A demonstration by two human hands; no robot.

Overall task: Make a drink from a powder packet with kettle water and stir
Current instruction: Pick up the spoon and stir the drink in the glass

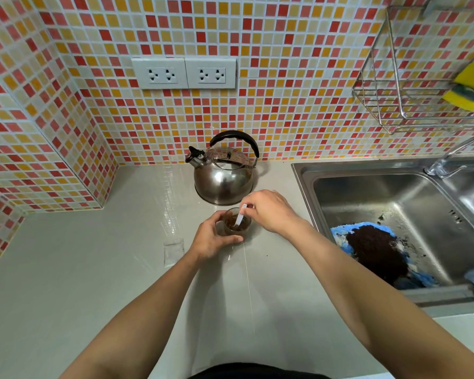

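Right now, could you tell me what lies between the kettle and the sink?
In the head view, only bare grey counter lies between the kettle and the sink.

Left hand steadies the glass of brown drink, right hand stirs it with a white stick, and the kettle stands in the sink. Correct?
Not quite: the head view shows the kettle on the counter behind the glass, not in the sink. The rest holds: left hand steadying, right hand stirring with the white stick.

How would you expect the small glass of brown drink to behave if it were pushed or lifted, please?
The glass looks small and clear, so probably light, breakable and smooth to grip. It holds brown liquid fairly near the rim, so a push would likely slosh it. The left hand wraps it while the right hand holds the white stirrer, suggesting it could slide or tip if unsupported.
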